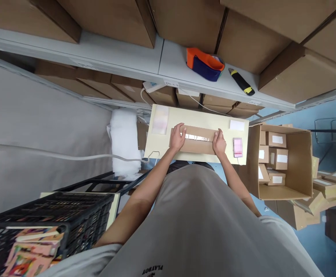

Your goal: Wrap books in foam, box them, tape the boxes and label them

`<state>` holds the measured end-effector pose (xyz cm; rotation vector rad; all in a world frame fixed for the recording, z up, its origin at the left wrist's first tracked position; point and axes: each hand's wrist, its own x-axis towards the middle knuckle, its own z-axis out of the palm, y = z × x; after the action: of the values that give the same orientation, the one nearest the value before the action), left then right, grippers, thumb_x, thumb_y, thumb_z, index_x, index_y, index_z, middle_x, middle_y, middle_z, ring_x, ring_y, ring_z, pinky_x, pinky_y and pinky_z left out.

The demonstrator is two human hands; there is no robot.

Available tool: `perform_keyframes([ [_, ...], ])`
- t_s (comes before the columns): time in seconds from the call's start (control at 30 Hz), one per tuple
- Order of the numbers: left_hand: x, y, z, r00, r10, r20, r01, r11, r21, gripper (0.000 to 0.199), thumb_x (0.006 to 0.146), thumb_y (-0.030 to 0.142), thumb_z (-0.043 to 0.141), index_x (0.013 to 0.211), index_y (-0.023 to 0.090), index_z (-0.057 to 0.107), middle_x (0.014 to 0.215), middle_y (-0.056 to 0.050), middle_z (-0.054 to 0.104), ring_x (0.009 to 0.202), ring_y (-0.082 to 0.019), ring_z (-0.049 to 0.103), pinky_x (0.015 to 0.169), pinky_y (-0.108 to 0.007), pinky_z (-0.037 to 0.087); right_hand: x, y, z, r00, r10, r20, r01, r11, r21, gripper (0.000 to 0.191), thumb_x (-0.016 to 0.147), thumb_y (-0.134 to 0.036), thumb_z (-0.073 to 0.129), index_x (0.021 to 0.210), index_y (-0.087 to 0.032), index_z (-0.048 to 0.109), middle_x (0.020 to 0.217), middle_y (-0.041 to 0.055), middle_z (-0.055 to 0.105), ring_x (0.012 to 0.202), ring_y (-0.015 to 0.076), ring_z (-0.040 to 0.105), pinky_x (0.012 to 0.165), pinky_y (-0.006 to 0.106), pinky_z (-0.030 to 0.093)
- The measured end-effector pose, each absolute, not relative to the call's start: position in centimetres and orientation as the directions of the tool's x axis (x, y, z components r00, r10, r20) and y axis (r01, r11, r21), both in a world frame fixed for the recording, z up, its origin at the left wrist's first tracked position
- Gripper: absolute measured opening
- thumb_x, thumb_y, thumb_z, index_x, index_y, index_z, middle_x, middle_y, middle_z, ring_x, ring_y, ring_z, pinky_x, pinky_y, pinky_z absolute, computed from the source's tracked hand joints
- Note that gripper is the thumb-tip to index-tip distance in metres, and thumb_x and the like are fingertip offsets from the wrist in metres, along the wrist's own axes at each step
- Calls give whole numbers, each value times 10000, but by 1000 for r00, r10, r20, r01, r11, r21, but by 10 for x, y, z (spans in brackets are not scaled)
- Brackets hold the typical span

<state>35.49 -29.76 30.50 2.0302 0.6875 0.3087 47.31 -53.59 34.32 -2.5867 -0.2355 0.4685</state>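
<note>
A flat brown cardboard box (197,147) lies on the cream tabletop (197,115), with a whitish strip showing along the gap between its flaps. My left hand (177,137) grips the box's left end, fingers over the far edge. At the right end, my right hand (219,142) holds it the same way. A phone with a pinkish screen (237,147) lies to the right of my right hand. White paper labels (237,125) are at the table's back right corner, and a pale printed sheet (160,120) is at the left.
A large open carton (299,163) holding several small labelled boxes stands to the right. Behind the table, a shelf (173,61) bears an orange and blue tape roll (205,64) and a utility knife (241,81). White wrapping (124,142) and a black crate (90,215) are on the left.
</note>
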Motion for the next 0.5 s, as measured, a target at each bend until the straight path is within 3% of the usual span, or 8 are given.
perform_keyframes([
  [0.17, 368, -288, 324, 787, 617, -11, 341, -419, 842, 432, 977, 222, 599, 1389, 168, 717, 1578, -206, 652, 1525, -367, 594, 1327, -555, 450, 488, -526, 366, 949, 276, -154, 183, -876, -447, 611, 1084, -377, 433, 1602, -76, 549, 1716, 285, 533, 1476, 405, 626, 1240, 586, 512],
  [0.23, 390, -284, 346, 755, 648, 99, 283, -458, 842, 388, 938, 182, 624, 1302, 193, 757, 1583, -193, 650, 1530, -366, 586, 1327, -563, 452, 511, -508, 389, 940, 340, -3, 308, -855, -418, 616, 1045, -321, 482, 1593, -47, 545, 1703, 305, 531, 1571, 401, 536, 1312, 588, 442],
  [0.37, 453, -277, 408, 685, 642, 345, 54, -517, 855, 223, 1006, 224, 615, 1168, 241, 766, 1451, -146, 731, 1433, -318, 665, 1279, -532, 505, 572, -438, 456, 789, 539, 294, 613, -720, -326, 621, 1102, -337, 417, 1679, -107, 444, 1742, 261, 489, 1646, 362, 426, 1360, 604, 365],
  [0.43, 479, -274, 438, 636, 645, 423, -34, -525, 851, 184, 1017, 226, 618, 1131, 244, 761, 1403, -134, 751, 1387, -297, 694, 1266, -502, 516, 600, -398, 487, 725, 607, 326, 685, -684, -250, 609, 1110, -307, 398, 1686, -111, 423, 1727, 259, 496, 1626, 369, 434, 1355, 628, 352],
  [0.5, 494, -271, 461, 609, 651, 453, -75, -522, 850, 161, 1022, 217, 625, 1105, 250, 758, 1379, -118, 764, 1363, -280, 710, 1252, -475, 526, 621, -362, 509, 717, 644, 267, 693, -699, -176, 593, 1091, -254, 423, 1654, -72, 440, 1680, 288, 523, 1579, 397, 470, 1331, 660, 359],
])
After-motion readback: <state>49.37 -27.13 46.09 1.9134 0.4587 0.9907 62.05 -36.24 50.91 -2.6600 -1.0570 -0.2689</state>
